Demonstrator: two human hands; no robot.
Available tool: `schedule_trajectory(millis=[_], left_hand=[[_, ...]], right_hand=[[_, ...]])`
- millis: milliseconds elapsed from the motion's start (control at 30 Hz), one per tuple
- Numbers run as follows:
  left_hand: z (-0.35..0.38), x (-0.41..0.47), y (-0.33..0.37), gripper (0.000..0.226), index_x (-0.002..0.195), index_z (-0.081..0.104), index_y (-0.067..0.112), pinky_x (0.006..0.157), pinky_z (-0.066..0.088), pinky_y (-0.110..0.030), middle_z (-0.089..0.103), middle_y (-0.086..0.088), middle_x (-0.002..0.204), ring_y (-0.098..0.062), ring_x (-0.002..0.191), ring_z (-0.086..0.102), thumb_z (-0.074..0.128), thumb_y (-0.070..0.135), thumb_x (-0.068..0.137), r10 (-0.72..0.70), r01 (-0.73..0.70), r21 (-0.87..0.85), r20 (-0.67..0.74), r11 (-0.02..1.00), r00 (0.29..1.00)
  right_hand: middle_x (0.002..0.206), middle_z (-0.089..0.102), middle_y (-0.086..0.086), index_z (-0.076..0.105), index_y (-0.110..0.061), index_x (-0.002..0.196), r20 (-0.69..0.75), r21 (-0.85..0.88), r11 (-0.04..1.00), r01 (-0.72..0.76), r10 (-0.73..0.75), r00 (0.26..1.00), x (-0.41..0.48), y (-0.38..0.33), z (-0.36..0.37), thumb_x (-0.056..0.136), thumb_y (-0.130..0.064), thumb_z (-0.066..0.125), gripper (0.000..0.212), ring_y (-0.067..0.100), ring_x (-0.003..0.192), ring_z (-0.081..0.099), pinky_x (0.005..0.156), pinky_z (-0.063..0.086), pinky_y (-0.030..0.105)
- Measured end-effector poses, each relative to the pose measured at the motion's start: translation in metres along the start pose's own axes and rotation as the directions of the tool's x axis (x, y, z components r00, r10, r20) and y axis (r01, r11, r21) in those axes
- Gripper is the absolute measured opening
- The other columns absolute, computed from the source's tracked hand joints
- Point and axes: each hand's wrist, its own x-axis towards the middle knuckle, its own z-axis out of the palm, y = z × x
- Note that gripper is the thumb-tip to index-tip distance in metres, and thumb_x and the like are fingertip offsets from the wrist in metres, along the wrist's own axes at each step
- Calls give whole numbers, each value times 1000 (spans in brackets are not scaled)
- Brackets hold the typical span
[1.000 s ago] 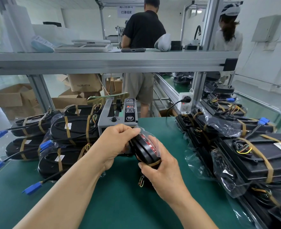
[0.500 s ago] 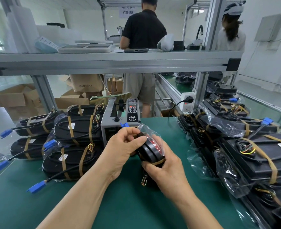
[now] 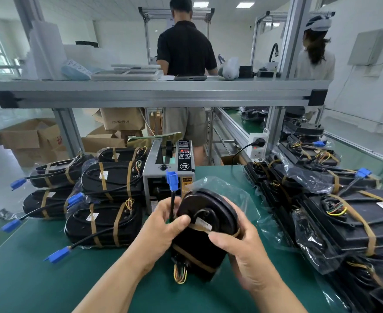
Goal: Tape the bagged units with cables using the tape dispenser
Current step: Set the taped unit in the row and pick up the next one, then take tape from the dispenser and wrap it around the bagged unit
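Note:
I hold a black bagged unit (image 3: 205, 224) upright over the green mat, just in front of the grey tape dispenser (image 3: 167, 171). My left hand (image 3: 163, 229) grips its left side and pins the black cable, whose blue connector (image 3: 172, 180) sticks up. My right hand (image 3: 242, 249) grips the right side, thumb pressing a brown tape strip (image 3: 205, 228) across the unit's face. A second brown strip wraps the unit lower down, and coloured wires (image 3: 180, 273) hang from its bottom.
Several taped units (image 3: 104, 222) are stacked at the left, blue connectors pointing outward. Larger bagged units (image 3: 344, 222) fill the right side. An aluminium shelf (image 3: 159, 93) spans overhead. Two people stand behind it, backs turned. A power strip (image 3: 257, 145) hangs on the right post.
The unit has been turned so its flat back faces me, and the blue connector now stands up above my left hand. My right thumb has moved onto the tape strip.

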Motion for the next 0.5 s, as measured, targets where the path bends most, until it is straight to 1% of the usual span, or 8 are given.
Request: schedule_trajectory(millis=[67, 167, 233, 267, 333, 400, 433, 500], left_hand=[[-6, -3, 6, 79, 112, 69, 14, 89, 54, -31, 72, -11, 108, -21, 101, 68, 86, 65, 55, 1, 9, -66, 150, 998, 989], [-12, -5, 19, 63, 102, 74, 22, 76, 54, -23, 76, -5, 96, -17, 90, 72, 89, 59, 54, 39, -38, -13, 153, 999, 987], [-17, -6, 29, 51, 103, 75, 32, 74, 54, -20, 77, 1, 95, -11, 88, 73, 87, 52, 57, 80, -96, 102, 150, 990, 985], [-19, -7, 33, 51, 103, 73, 38, 74, 54, -19, 76, 6, 94, -7, 85, 72, 86, 53, 56, 75, -105, 211, 147, 972, 986], [-19, -10, 40, 58, 101, 67, 51, 75, 52, -18, 71, 21, 93, 0, 84, 67, 80, 67, 47, 77, -112, 527, 87, 843, 993], [-13, -14, 42, 68, 104, 59, 56, 80, 49, -24, 64, 26, 94, 2, 88, 59, 70, 78, 41, 112, -128, 761, 72, 636, 991], [-8, -16, 42, 70, 107, 58, 54, 83, 48, -30, 63, 22, 93, 0, 89, 57, 69, 79, 42, 121, -143, 815, 89, 561, 989], [0, -18, 41, 67, 110, 61, 46, 86, 46, -35, 63, 17, 93, -5, 92, 55, 74, 74, 50, 124, -165, 857, 119, 489, 985]], right_hand=[[124, 70, 13, 66, -25, 126, 56, 116, 991, -67, 61, 997, -3, 4, -3, 57, -11, 81, 73, 29, 119, 65, 94, 55, 30], [133, 65, 15, 59, -16, 135, 109, 165, 981, -100, 83, 991, -3, 2, -12, 61, -13, 79, 76, 31, 128, 58, 101, 50, 35], [133, 66, 11, 62, -17, 131, 13, 121, 991, -49, 47, 999, -1, -6, -21, 65, -12, 77, 68, 26, 129, 57, 109, 44, 43], [131, 67, 5, 63, -19, 129, -55, 34, 999, -9, 11, 998, 0, -11, -24, 67, -12, 75, 63, 21, 129, 58, 112, 42, 45], [130, 67, -11, 62, -29, 126, -90, -255, 966, 46, -71, 993, 2, -18, -24, 69, -22, 76, 59, 7, 129, 56, 113, 38, 36], [129, 64, -23, 64, -39, 121, -47, -478, 876, 60, -94, 995, 2, -21, -20, 69, -36, 75, 54, 0, 130, 52, 111, 33, 23], [126, 65, -25, 65, -39, 119, -29, -538, 840, 61, -92, 995, 2, -20, -18, 70, -35, 73, 49, -2, 127, 53, 109, 33, 19], [114, 69, -24, 69, -37, 111, -4, -609, 790, 70, -92, 996, 0, -15, -15, 73, -19, 72, 42, -3, 115, 60, 100, 39, 13]])
